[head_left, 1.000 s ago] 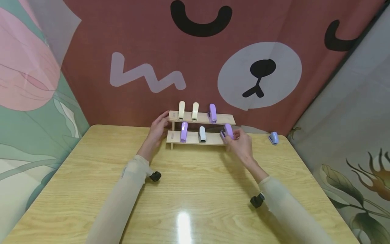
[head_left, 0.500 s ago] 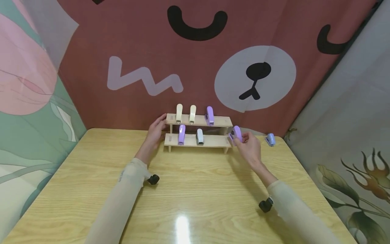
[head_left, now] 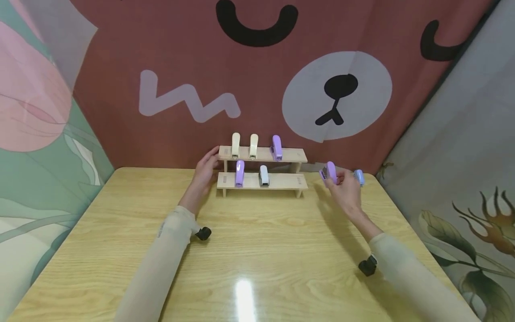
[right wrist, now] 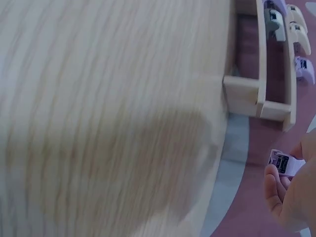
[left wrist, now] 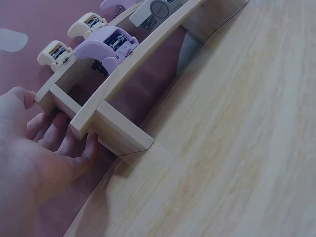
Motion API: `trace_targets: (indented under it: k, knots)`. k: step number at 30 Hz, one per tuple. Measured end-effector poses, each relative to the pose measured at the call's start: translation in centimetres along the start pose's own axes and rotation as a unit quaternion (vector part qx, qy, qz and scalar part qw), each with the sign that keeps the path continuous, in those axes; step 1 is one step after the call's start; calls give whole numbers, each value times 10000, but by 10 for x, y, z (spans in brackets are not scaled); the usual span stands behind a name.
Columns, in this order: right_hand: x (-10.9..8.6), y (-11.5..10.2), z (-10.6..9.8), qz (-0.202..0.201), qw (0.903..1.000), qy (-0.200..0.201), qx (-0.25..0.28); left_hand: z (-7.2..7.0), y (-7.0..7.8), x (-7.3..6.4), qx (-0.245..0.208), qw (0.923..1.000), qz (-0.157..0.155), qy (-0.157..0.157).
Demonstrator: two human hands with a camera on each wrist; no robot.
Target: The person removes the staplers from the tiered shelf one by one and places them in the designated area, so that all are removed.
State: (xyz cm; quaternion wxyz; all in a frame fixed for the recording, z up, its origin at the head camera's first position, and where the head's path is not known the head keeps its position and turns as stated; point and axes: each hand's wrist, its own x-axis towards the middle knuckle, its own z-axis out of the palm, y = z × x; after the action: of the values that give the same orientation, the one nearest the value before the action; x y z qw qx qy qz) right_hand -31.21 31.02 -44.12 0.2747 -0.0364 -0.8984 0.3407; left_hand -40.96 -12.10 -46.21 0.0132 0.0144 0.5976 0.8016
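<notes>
Rounded purp stapler (head_left: 331, 170) in R fingers (right wrist: 271, 187) nr wd rack (head_left: 283, 181)

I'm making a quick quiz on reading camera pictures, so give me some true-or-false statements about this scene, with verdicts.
1. The right hand holds a purple stapler. True.
2. Four staplers stand on the upper shelf. False: the upper shelf carries three.
3. The left hand is at the left end of the wooden rack. True.
4. The blue stapler stands on the lower shelf. False: the blue stapler is on the table, right of the rack.
5. Two staplers stand on the lower shelf. True.
</notes>
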Motion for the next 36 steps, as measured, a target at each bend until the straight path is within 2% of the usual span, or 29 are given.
trace_targets:
  k: [6, 15, 23, 36]
  knots:
    - [7, 22, -5, 200, 9995, -174, -166, -1, 0, 0, 17, 10000, 7, -16]
    - [16, 54, -9, 431, 9987, -139, -238, -2, -1, 2, -66, 10000, 29, -23]
    - [23, 74, -14, 560, 9967, -265, -526, -1, -1, 2, -21, 9999, 86, -52]
    - [37, 97, -8, 928, 9914, -292, -872, -1, -3, 4, -104, 9999, 66, 23]
